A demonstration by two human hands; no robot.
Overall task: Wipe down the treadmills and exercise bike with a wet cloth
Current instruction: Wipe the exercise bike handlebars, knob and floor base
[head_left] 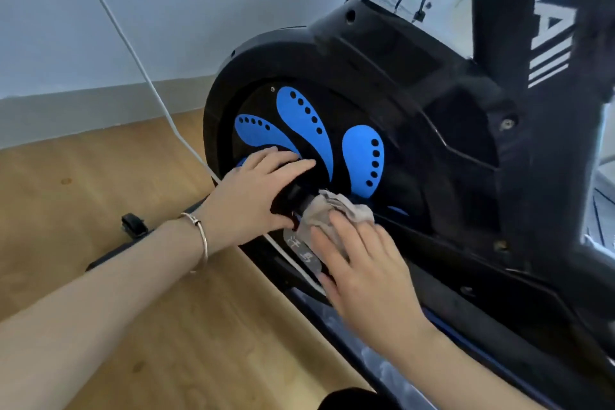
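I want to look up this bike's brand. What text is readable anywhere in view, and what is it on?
"MA", then three white bars: upright frame post; the letters above are cut off.
"汗马", slightly blurred: silver label on the crank arm.
No other text in view.

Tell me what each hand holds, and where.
Left hand grips the black crank hub around its end; right hand presses flat on the grey cloth's lower part.
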